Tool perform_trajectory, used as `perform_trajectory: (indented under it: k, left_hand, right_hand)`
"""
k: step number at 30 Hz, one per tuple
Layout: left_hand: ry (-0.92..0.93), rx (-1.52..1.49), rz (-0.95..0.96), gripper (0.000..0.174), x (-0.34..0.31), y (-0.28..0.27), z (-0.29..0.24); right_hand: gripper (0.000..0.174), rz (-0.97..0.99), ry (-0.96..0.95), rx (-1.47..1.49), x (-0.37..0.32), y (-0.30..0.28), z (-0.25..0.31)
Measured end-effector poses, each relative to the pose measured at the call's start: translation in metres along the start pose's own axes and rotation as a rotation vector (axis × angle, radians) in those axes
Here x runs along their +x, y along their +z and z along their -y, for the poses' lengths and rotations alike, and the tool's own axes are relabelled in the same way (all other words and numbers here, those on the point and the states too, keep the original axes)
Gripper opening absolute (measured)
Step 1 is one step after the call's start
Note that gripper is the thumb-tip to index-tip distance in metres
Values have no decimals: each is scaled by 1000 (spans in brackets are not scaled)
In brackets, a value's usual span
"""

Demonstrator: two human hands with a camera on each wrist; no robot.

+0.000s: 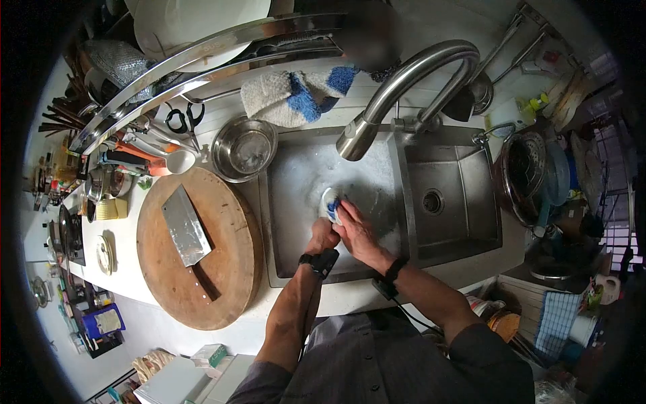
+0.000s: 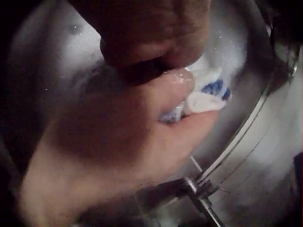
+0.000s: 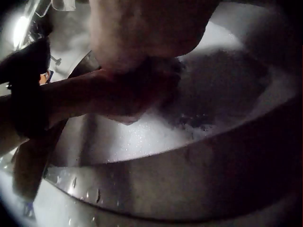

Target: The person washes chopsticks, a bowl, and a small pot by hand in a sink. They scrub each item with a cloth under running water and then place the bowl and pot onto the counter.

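Over the foamy water of the large sink basin (image 1: 289,182), both hands meet around a blue-and-white cloth (image 1: 332,205) and a small white object whose shape is mostly hidden. The right hand (image 1: 358,234) grips the cloth from above with curled fingers. Close against it, the left hand (image 1: 324,236) is curled at the lower side of the bundle, holding the white object. In the left wrist view the cloth (image 2: 208,97) is pinched between a thumb and finger beneath a curled hand. The right wrist view is dark; the hands hide the cloth there.
Left of the basin, a cleaver (image 1: 185,225) lies on a round wooden board (image 1: 158,269). A metal bowl (image 1: 245,149) stands at the basin's back left corner. The faucet (image 1: 404,74) arches over the basin; a smaller basin (image 1: 464,182) adjoins on the right. Another cloth (image 1: 269,97) hangs behind.
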State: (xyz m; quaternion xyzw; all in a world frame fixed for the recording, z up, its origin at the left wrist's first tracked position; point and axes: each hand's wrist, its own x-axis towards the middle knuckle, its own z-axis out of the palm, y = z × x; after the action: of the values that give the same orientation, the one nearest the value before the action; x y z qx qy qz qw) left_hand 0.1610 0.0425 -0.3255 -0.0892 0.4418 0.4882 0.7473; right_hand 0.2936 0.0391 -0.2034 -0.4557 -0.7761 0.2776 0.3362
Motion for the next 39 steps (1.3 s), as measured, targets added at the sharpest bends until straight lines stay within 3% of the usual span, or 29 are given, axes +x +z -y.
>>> perform_trajectory:
  k: [2,3,4,6,7,8,10,11,12,14,15,17,18,20,21,22,23,24,26,28,29,30,32,33,34,36,38,39]
  left_hand:
    - [-48,-66,48,37,-18,11,3]
    - [-8,16,218,41,-17,11,6]
    - [-14,19,217,41,-18,9,11]
    - [-178,49,74,38,-57,47,-2]
    - [211,871,410,31,50,-72,37]
    - [209,869,409,31,35,-58,33]
    - [-200,289,307,28,-23,0,11]
    - [153,1076,470,28,-25,-3,7]
    - [153,1075,471,28,-35,10,0]
    - [-354,111,234,25,-52,31,-11]
    - [-401,191,246,25,-43,21,-10]
    - [-410,213,267,29,-42,16,-13]
    - [-422,236,286,33,-43,13,-12]
    - [-328,269,271,40,-57,14,0]
    - [-231,304,255,48,-65,17,1]
    - [-230,305,252,48,-68,16,0]
    - [-196,360,274,54,-70,15,-2]
    - [-164,414,294,59,-74,14,-4]
    - [-150,393,279,62,-73,14,-9]
    - [-30,597,181,63,-69,9,-15]
    - [8,636,97,58,-71,12,-16]
    - [10,636,97,58,-67,7,-18]
    - [97,907,136,55,-51,-12,-22]
    - [97,907,133,55,-47,-12,-22]
    - [108,977,88,49,-41,-10,-21]
    - [120,1046,47,43,-40,5,-21]
    - [33,999,69,29,-50,19,-23]
    - [19,1074,46,29,-51,26,-25]
  right_hand:
    - [44,35,-84,-203,13,0,1]
    - [38,-9,-144,-258,20,2,-6]
    - [38,-10,-137,-258,26,3,-12]
    - [30,109,58,-34,39,1,-28]
    - [24,41,157,55,43,2,-33]
    - [24,44,158,54,45,6,-51]
    - [27,321,575,442,49,10,-92]
    - [29,338,536,508,58,-7,-81]
    - [31,278,646,709,56,-6,-85]
    - [35,299,957,997,54,-9,-93]
    - [35,300,956,995,52,-7,-93]
    - [32,253,1203,1154,46,-3,-91]
    - [32,251,1203,1154,43,-3,-92]
    - [35,295,1091,1079,34,-3,-95]
    - [36,170,846,967,12,27,-142]
    - [36,171,846,971,5,41,-172]
    - [34,191,878,616,2,51,-196]
    - [32,208,892,261,9,43,-181]
    - [35,217,988,437,1,24,-155]
    - [41,-18,1138,582,1,33,-140]
    - [32,179,1124,755,0,27,-148]
    - [32,180,1122,754,7,19,-134]
    - [29,405,827,365,31,-8,-80]
    - [22,418,604,229,33,-8,-73]
    - [22,418,602,231,35,-5,-64]
    - [14,341,11,110,31,1,-49]
    - [22,397,-19,32,25,2,-43]
    - [27,359,-59,0,25,8,-47]
